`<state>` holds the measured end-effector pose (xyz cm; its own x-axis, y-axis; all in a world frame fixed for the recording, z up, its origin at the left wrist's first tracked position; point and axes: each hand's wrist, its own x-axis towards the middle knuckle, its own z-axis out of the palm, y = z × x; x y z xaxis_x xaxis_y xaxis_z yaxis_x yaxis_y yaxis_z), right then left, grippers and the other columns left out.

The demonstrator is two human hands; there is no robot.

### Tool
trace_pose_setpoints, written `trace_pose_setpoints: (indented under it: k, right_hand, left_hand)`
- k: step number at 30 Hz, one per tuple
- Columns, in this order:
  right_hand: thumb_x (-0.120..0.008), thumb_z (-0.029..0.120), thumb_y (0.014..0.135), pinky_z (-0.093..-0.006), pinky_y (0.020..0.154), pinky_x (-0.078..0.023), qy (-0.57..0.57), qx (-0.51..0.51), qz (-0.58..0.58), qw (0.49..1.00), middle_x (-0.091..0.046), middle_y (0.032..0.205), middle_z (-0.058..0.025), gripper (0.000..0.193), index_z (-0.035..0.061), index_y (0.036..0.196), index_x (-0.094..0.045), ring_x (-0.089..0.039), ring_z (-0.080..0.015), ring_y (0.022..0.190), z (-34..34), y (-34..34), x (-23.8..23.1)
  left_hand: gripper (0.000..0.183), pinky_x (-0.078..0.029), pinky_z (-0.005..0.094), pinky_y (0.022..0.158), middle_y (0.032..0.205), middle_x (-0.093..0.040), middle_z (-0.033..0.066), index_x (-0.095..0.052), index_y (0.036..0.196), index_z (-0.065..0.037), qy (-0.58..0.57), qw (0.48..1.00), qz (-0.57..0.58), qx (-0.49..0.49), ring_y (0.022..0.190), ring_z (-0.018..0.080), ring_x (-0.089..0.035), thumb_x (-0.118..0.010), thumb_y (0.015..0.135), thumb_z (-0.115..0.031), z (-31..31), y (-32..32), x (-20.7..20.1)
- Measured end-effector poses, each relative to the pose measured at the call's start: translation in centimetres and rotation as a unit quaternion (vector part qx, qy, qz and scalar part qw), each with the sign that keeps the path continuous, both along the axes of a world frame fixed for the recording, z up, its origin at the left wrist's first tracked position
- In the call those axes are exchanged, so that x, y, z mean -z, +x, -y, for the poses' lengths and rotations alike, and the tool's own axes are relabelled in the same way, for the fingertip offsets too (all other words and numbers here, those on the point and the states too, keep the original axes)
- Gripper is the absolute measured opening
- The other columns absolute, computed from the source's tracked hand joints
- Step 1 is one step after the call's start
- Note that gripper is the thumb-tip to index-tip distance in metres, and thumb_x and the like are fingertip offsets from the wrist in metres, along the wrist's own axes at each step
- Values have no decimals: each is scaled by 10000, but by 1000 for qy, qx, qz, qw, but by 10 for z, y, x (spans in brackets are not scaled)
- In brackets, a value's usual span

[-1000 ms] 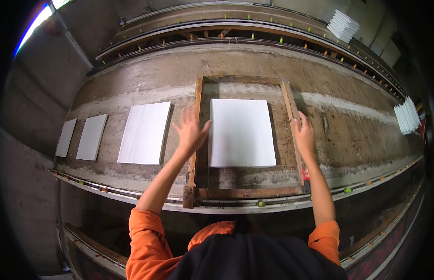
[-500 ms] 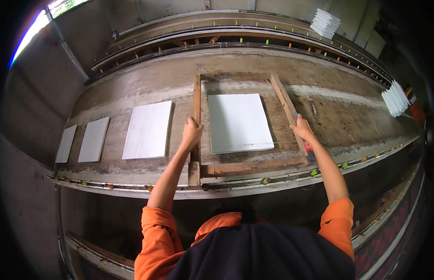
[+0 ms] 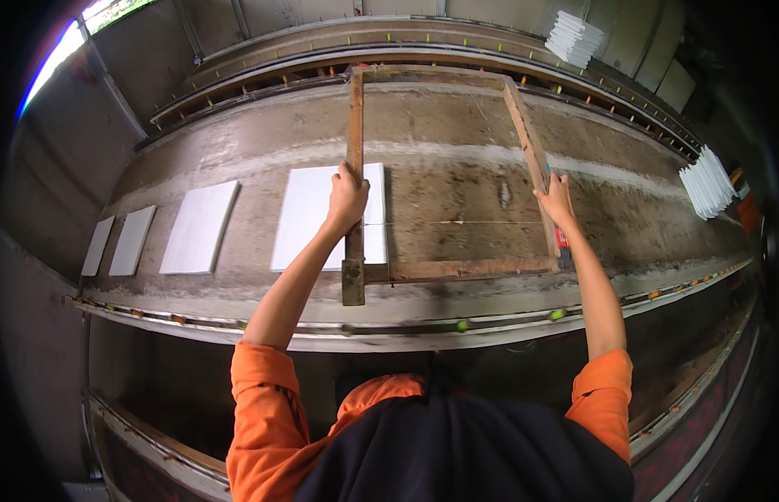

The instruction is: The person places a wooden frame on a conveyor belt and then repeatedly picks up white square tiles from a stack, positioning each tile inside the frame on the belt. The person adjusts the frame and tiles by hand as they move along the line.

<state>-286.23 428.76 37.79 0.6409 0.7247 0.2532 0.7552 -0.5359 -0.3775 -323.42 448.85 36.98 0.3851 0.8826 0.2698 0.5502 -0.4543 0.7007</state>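
Note:
Both my hands grip the side bars of a worn, open wooden frame (image 3: 473,268). My left hand (image 3: 349,202) is closed around the left bar, and my right hand (image 3: 556,201) wraps the right one, just above a small red patch. The frame looks raised off the long brown table (image 3: 456,184), its far bar overlapping the table's back rail. Behind the left bar lies a white rectangular sheet (image 3: 301,217), partly covered by my left hand and that bar. Through the frame's middle I see stained table top and a thin pale line.
Left of the frame, more white sheets lie in a row: a larger one (image 3: 201,227), then two others (image 3: 131,241). A fanned white stack (image 3: 707,184) sits at the table's right end, another stack (image 3: 573,38) on the far table. A rail (image 3: 414,326) with coloured clips edges the front.
The frame has come up off the table and shifted right relative to the sheets. The sheet that was inside it now lies behind its left bar. Both hands keep their grip.

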Motion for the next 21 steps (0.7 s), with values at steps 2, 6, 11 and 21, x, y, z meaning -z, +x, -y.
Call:
trace_pose_setpoints:
  k: [2, 6, 11, 21]
  right_hand:
    - [-696, 178, 767, -453, 951, -385, 4, 1, 8, 1000, -350, 1256, -258, 683, -104, 1283, -348, -378, -437, 1173, 23, 39, 30]
    - [-711, 176, 753, -442, 955, -383, -66, 16, -25, 997, -380, 1228, -251, 659, -107, 1253, -387, -414, -406, 1134, 56, 70, 56]
    - [-691, 162, 777, -419, 943, -415, -71, -7, -6, 997, -397, 1194, -247, 634, -121, 1252, -382, -422, -387, 1125, 76, 89, 68]
    - [-651, 188, 820, -447, 983, -383, -109, 19, -89, 990, -271, 1352, -276, 665, -70, 1330, -310, -338, -404, 1238, 77, 81, 54]
  left_hand:
    - [628, -421, 470, 881, 1139, -417, 353, -210, 1330, 49, -13, 1000, -19, 12, 1009, 493, -491, -526, 833, -172, 21, 39, 24]
    - [621, -397, 461, 911, 1157, -429, 331, -240, 1331, 50, -38, 998, -55, 1, 1051, 464, -476, -526, 835, -191, 53, 80, 46]
    - [595, -371, 447, 935, 1180, -434, 309, -300, 1301, 65, -55, 997, -49, -32, 1091, 430, -448, -548, 816, -173, 83, 100, 62]
    - [597, -331, 476, 941, 1170, -416, 283, -351, 1264, 78, 35, 996, -76, -37, 1060, 433, -402, -601, 764, -133, 84, 94, 77]
